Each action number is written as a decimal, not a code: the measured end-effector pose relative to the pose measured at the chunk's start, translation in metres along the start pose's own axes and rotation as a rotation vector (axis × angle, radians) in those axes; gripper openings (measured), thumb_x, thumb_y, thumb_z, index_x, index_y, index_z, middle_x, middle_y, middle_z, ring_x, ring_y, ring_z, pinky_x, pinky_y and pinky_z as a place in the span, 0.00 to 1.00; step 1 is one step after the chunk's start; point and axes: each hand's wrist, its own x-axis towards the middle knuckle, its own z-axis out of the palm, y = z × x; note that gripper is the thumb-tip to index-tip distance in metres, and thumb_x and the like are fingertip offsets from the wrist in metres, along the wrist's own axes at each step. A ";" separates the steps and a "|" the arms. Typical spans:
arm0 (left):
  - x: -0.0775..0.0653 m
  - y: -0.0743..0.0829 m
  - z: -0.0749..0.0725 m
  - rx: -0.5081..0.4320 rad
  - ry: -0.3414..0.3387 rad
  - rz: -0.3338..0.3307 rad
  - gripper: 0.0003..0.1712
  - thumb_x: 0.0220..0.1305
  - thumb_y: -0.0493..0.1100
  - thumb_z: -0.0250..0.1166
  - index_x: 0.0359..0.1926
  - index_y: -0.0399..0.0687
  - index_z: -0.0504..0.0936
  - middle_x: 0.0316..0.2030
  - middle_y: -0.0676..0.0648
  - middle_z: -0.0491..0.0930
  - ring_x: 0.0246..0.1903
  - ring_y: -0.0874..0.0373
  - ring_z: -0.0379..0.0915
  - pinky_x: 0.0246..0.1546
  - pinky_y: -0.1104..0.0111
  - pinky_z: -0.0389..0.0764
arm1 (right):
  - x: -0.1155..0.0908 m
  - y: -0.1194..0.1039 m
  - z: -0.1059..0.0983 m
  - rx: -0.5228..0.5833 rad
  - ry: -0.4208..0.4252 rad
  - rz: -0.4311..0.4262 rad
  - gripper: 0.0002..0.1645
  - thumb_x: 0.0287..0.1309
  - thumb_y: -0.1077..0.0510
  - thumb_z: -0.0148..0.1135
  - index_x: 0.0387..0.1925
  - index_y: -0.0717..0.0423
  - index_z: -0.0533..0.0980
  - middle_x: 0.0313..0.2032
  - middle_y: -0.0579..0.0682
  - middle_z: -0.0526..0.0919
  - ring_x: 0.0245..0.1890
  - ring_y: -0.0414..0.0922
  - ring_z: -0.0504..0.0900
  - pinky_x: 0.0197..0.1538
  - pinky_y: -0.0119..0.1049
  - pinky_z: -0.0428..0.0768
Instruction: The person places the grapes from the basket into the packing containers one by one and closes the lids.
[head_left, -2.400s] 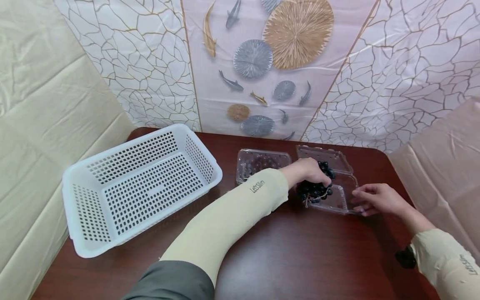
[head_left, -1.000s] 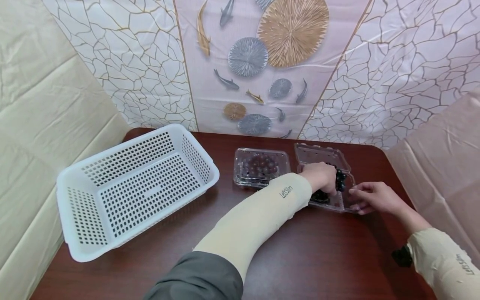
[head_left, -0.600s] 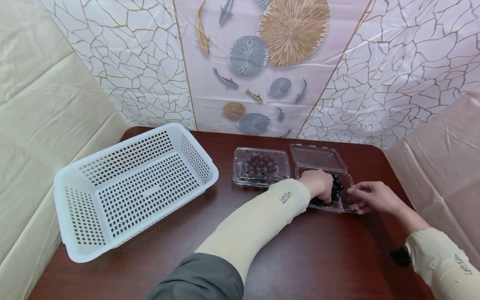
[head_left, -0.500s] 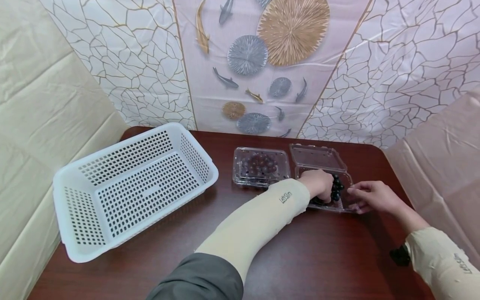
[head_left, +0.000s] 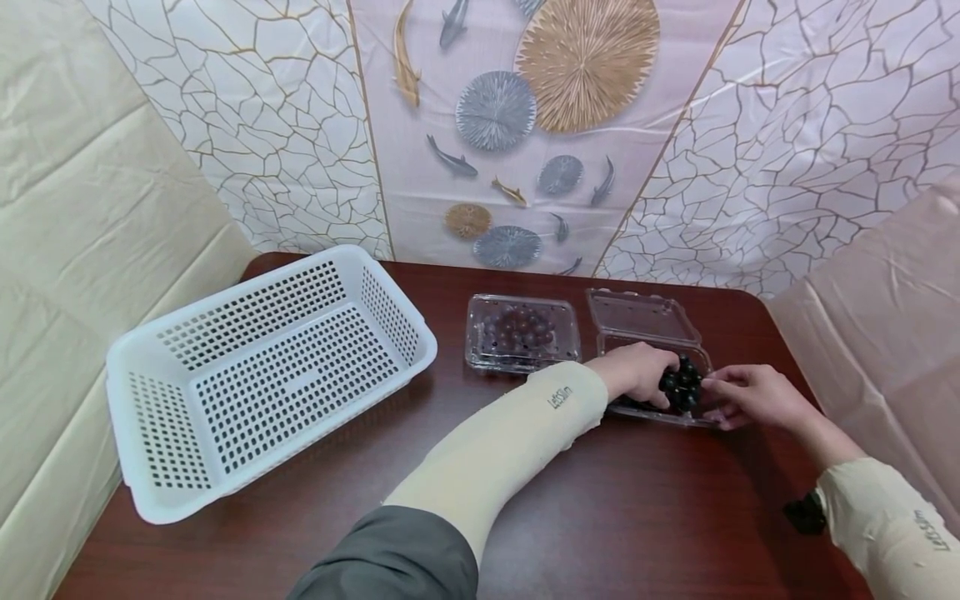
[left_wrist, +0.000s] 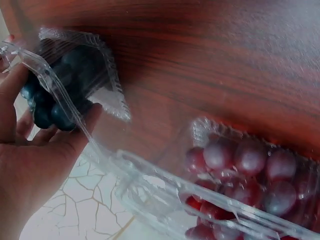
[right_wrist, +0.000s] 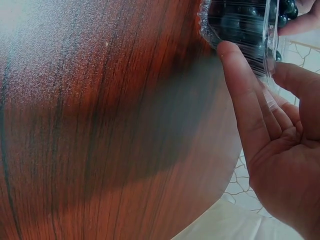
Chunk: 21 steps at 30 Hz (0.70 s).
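Note:
A bunch of dark grapes sits in the clear plastic clamshell box, whose lid stands raised at the back. My left hand reaches into this box and holds the bunch at its left side; thumb and fingers lie around the grapes in the left wrist view. With thumb and fingers, my right hand pinches the box's right edge. The right wrist view shows the index fingertip against the outside of the box wall. Part of the bunch is hidden behind the left hand.
Left of the open box stands a lidded clear box with reddish grapes. A large white perforated basket takes up the table's left side. The dark red wooden table ends at a patterned cloth backdrop.
My left hand and the dark grapes have moved right and lower into the box, uncovering the lidded box. Lately the hand shifts slightly, showing more grapes. The right hand stays at the box edge.

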 end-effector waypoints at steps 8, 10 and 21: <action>-0.012 -0.015 -0.032 -0.093 0.012 0.017 0.35 0.59 0.60 0.66 0.66 0.68 0.67 0.62 0.64 0.69 0.61 0.68 0.64 0.58 0.76 0.68 | 0.001 0.000 -0.002 0.008 -0.013 -0.006 0.27 0.70 0.53 0.53 0.53 0.78 0.69 0.41 0.68 0.83 0.29 0.49 0.87 0.32 0.48 0.85; -0.016 -0.019 -0.044 -0.117 0.027 0.020 0.34 0.60 0.60 0.65 0.66 0.67 0.67 0.62 0.63 0.69 0.62 0.68 0.64 0.58 0.76 0.67 | 0.001 0.000 -0.003 -0.001 -0.015 -0.007 0.28 0.70 0.53 0.53 0.53 0.78 0.69 0.41 0.68 0.83 0.29 0.49 0.87 0.32 0.48 0.85; -0.025 -0.030 -0.088 -0.243 0.109 -0.245 0.32 0.64 0.67 0.55 0.65 0.61 0.71 0.63 0.61 0.69 0.59 0.66 0.68 0.53 0.75 0.72 | -0.002 0.005 -0.006 -0.016 -0.010 0.005 0.29 0.70 0.50 0.53 0.55 0.76 0.69 0.42 0.68 0.83 0.31 0.51 0.87 0.32 0.48 0.85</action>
